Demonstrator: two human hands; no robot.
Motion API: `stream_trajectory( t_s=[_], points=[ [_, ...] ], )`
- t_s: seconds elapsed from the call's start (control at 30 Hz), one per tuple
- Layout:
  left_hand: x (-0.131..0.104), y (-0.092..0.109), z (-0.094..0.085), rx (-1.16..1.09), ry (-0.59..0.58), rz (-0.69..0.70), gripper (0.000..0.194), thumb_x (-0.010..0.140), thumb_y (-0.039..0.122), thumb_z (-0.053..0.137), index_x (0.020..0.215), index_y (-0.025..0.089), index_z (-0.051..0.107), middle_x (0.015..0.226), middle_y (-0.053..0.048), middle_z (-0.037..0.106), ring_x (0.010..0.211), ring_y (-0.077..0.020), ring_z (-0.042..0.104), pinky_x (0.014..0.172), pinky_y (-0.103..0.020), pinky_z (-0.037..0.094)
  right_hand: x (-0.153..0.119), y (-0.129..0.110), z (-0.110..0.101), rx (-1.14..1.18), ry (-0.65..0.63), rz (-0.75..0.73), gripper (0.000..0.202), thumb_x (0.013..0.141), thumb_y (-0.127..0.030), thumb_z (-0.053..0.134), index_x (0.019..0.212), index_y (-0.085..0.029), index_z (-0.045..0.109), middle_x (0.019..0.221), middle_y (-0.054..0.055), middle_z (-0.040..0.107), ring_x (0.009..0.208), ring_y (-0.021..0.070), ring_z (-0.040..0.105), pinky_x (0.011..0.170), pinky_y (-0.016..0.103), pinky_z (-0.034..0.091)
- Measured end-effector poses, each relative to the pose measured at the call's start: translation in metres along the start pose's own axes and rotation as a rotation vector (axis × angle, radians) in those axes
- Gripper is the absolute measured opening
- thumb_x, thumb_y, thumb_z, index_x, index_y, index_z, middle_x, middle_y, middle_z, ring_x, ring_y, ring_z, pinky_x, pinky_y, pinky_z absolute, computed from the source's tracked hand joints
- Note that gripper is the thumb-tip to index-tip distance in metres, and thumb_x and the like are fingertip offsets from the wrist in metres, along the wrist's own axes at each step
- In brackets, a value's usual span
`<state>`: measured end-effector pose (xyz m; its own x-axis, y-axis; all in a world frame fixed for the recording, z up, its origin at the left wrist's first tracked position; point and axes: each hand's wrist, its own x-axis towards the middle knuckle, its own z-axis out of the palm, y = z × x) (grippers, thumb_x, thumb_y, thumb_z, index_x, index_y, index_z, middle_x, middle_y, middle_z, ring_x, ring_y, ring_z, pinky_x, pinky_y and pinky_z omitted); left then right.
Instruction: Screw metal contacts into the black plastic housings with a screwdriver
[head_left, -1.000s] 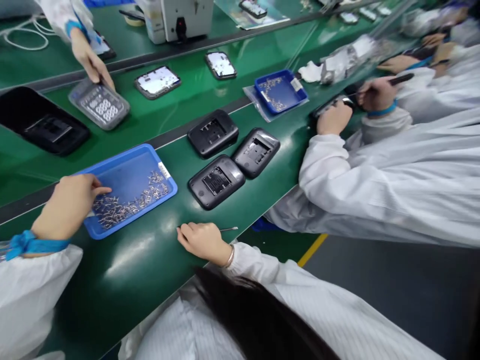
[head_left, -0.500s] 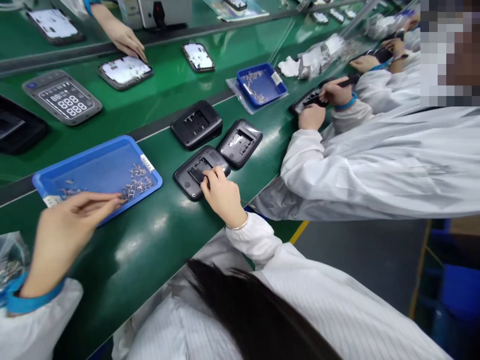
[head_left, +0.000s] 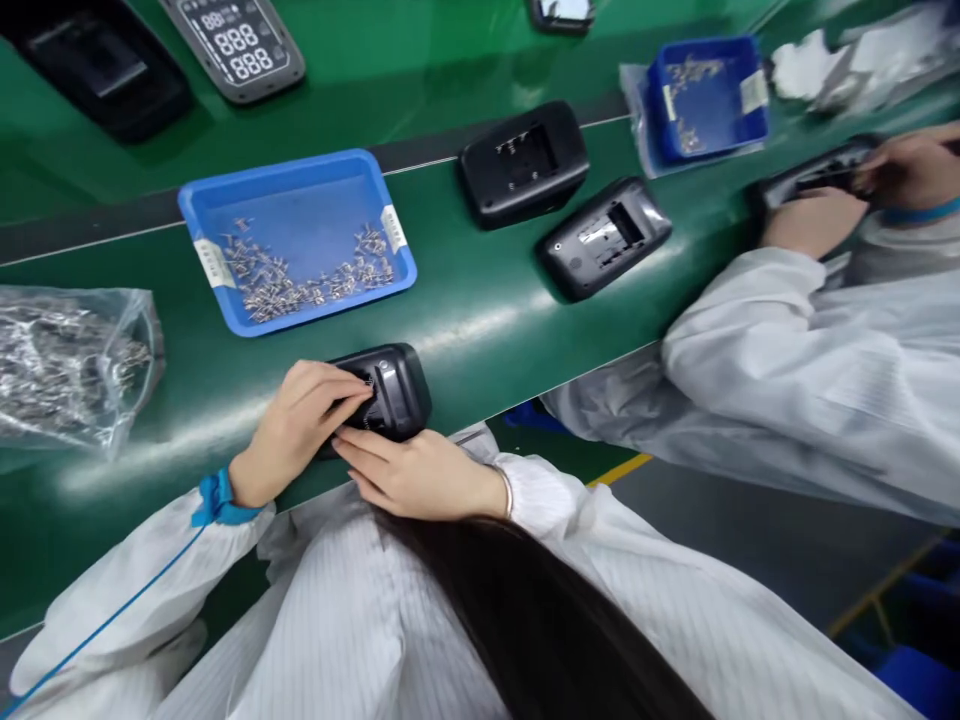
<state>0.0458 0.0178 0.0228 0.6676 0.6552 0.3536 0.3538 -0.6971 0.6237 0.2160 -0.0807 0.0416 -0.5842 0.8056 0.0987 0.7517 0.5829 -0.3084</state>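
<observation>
— Your left hand [head_left: 300, 425] lies over the near end of the black housing [head_left: 390, 392], fingers curled down, with the fingertips pressing on its top face. Your right hand [head_left: 416, 475] comes in from the near side, fingers stretched out flat along the housing's near edge and touching it.

— So you grip it from both sides?

— Yes, you hold it between the two hands, at the near edge of the green belt [head_left: 480, 320], right in front of your body. Whether your left fingertips pinch a small part against the housing, the view does not let me tell.

— What lies around you?

— Just beyond your left hand sits the blue tray [head_left: 296, 180], with small metal parts [head_left: 300, 280] strewn along its near half. To your left, a clear bag [head_left: 67, 365] holds more of the same metal pieces. Farther along the belt to your right rest two other black housings, one [head_left: 523, 160] behind and one [head_left: 604, 238] nearer the edge, apart from each other, both with the open cavity facing up.

— And beside you?

— A co-worker in a white sleeve [head_left: 787, 340] handles another black unit, next to a smaller blue tray [head_left: 709, 95]. On the far belt lies a grey display panel [head_left: 240, 45] showing digits.
</observation>
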Motion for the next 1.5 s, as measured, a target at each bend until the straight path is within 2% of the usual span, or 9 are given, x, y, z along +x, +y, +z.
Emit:
stream_trajectory(
  t_s=[0.1, 0.2, 0.33, 0.53, 0.73, 0.9, 1.1, 1.27, 1.5],
  points=[
    [-0.003, -0.003, 0.004, 0.121, 0.04, 0.026, 0.009, 0.092, 0.021, 0.063, 0.1, 0.021, 0.066, 0.103, -0.004, 0.07, 0.107, -0.0207, 0.062, 0.09, -0.038, 0.048, 0.0, 0.004, 0.001, 0.001, 0.041, 0.003, 0.044, 0.103, -0.032, 0.029, 0.132, -0.015, 0.057, 0.139, 0.0, 0.056, 0.101, 0.0065, 0.065, 0.053, 0.024, 0.047],
    [-0.001, -0.004, 0.006, 0.151, 0.069, -0.047, 0.002, 0.09, 0.023, 0.065, 0.091, 0.021, 0.065, 0.108, -0.005, 0.068, 0.119, -0.0247, 0.057, 0.097, -0.043, 0.045, -0.001, 0.004, 0.002, 0.019, 0.043, 0.005, 0.043, 0.103, -0.031, 0.03, 0.132, -0.015, 0.058, 0.139, 0.001, 0.056, 0.107, 0.0065, 0.063, 0.058, 0.022, 0.049],
    [0.005, -0.001, 0.006, 0.126, 0.024, -0.171, 0.006, 0.091, 0.023, 0.061, 0.086, 0.021, 0.063, 0.111, -0.005, 0.065, 0.123, -0.0257, 0.053, 0.101, -0.046, 0.041, -0.001, 0.003, 0.003, 0.043, 0.025, 0.0, 0.043, 0.103, -0.03, 0.03, 0.132, -0.014, 0.057, 0.14, 0.002, 0.055, 0.114, 0.0064, 0.06, 0.062, 0.02, 0.051],
    [0.007, 0.001, 0.008, 0.119, -0.033, -0.226, 0.006, 0.095, 0.023, 0.056, 0.096, 0.021, 0.062, 0.116, -0.007, 0.061, 0.126, -0.0259, 0.05, 0.104, -0.047, 0.04, -0.002, 0.005, 0.006, 0.036, 0.039, 0.006, 0.044, 0.103, -0.03, 0.029, 0.134, -0.014, 0.056, 0.14, 0.0, 0.055, 0.114, 0.0054, 0.06, 0.058, 0.02, 0.05],
    [0.011, -0.002, 0.012, 0.112, -0.02, -0.225, 0.009, 0.097, 0.019, 0.051, 0.093, 0.02, 0.059, 0.114, -0.007, 0.061, 0.124, -0.0252, 0.051, 0.104, -0.048, 0.041, -0.002, 0.006, 0.006, 0.063, 0.016, 0.008, 0.045, 0.103, -0.029, 0.028, 0.135, -0.013, 0.054, 0.141, 0.002, 0.054, 0.113, 0.0063, 0.061, 0.061, 0.019, 0.052],
    [0.017, -0.012, 0.012, 0.051, -0.023, -0.148, 0.011, 0.097, 0.019, 0.05, 0.09, 0.02, 0.059, 0.108, -0.006, 0.062, 0.12, -0.0224, 0.055, 0.102, -0.045, 0.045, -0.003, 0.006, 0.008, 0.061, -0.005, -0.009, 0.045, 0.102, -0.029, 0.029, 0.137, -0.01, 0.052, 0.143, 0.005, 0.051, 0.119, 0.0077, 0.058, 0.064, 0.019, 0.055],
    [0.02, -0.025, 0.002, -0.086, -0.168, -0.1, 0.009, 0.097, 0.022, 0.05, 0.095, 0.02, 0.059, 0.117, -0.007, 0.061, 0.12, -0.0204, 0.056, 0.102, -0.043, 0.048, -0.004, 0.007, 0.009, 0.055, -0.019, -0.029, 0.044, 0.101, -0.029, 0.032, 0.136, -0.011, 0.053, 0.145, 0.008, 0.049, 0.115, 0.0112, 0.06, 0.061, 0.02, 0.053],
    [0.021, -0.024, -0.001, -0.166, -0.231, -0.139, 0.012, 0.097, 0.025, 0.052, 0.108, 0.021, 0.053, 0.142, -0.009, 0.051, 0.134, -0.0198, 0.049, 0.108, -0.042, 0.046, -0.003, 0.008, 0.006, 0.029, -0.011, -0.039, 0.045, 0.102, -0.029, 0.029, 0.134, -0.009, 0.054, 0.144, 0.007, 0.051, 0.119, 0.0097, 0.058, 0.061, 0.021, 0.054],
    [0.024, -0.024, -0.004, -0.22, -0.284, -0.139, 0.008, 0.098, 0.024, 0.048, 0.098, 0.02, 0.055, 0.137, -0.008, 0.057, 0.139, -0.0212, 0.044, 0.113, -0.046, 0.042, -0.003, 0.008, 0.005, 0.027, -0.007, -0.031, 0.045, 0.103, -0.029, 0.027, 0.135, -0.011, 0.053, 0.143, 0.003, 0.051, 0.122, 0.0073, 0.057, 0.065, 0.019, 0.054]
  ],
)
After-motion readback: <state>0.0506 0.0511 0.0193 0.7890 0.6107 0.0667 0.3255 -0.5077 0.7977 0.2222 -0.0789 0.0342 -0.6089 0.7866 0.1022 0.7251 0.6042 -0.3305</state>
